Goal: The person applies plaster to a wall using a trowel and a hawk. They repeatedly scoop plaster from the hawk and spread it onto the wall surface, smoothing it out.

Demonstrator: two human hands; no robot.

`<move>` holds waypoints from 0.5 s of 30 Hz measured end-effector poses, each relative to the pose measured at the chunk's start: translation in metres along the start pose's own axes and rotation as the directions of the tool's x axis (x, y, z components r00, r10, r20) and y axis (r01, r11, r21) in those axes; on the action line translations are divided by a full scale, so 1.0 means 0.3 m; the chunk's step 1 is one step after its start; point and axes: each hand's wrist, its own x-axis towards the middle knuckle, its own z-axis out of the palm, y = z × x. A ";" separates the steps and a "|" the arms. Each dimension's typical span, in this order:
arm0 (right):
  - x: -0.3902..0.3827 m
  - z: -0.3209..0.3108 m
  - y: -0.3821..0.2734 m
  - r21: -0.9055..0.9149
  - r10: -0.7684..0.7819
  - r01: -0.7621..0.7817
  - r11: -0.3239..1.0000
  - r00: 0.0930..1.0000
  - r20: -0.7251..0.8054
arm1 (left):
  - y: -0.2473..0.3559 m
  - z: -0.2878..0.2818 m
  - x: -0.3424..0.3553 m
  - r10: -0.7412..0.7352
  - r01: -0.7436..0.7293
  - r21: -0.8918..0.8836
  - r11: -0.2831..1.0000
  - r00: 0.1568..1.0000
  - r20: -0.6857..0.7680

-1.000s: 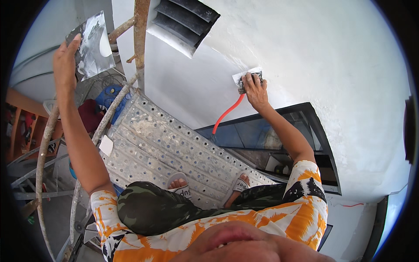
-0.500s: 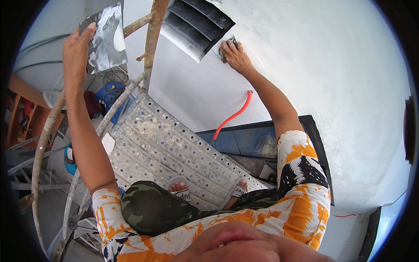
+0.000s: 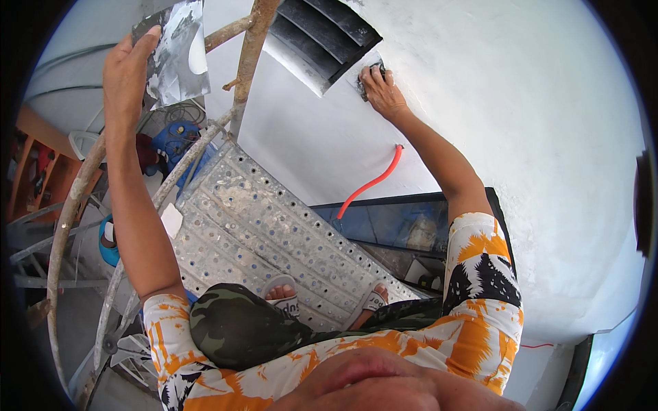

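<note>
My left hand (image 3: 125, 79) is raised at the upper left, its thumb and fingers gripping the edge of a flat metal putty plate (image 3: 175, 65) smeared with white and grey putty. Across from it, my right hand (image 3: 386, 94) is closed on a small, dark-stained putty scraper (image 3: 362, 89), mostly hidden under the fingers. That tool is against the white wall (image 3: 473, 103), just below and right of a black louvred vent (image 3: 325, 31). A pale, smoothed band borders the vent's lower edge.
Underfoot lies a perforated metal scaffold plank (image 3: 240, 212), with rusty scaffold tubes (image 3: 250, 61) at its left. A red flexible conduit (image 3: 377, 179) sticks out of the wall above a dark-framed window (image 3: 391, 222). Far below left are an orange shelf unit (image 3: 51, 171) and a blue object (image 3: 175, 140).
My right hand and the scraper have shifted slightly right in the picture, as have the vent and conduit. The left hand and plate sit a little higher and further right.
</note>
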 end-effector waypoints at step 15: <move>-0.098 -0.005 -0.009 0.159 0.250 -0.247 0.956 0.968 -0.002 | -0.013 -0.015 -0.007 0.003 0.000 0.070 0.998 0.999 -0.039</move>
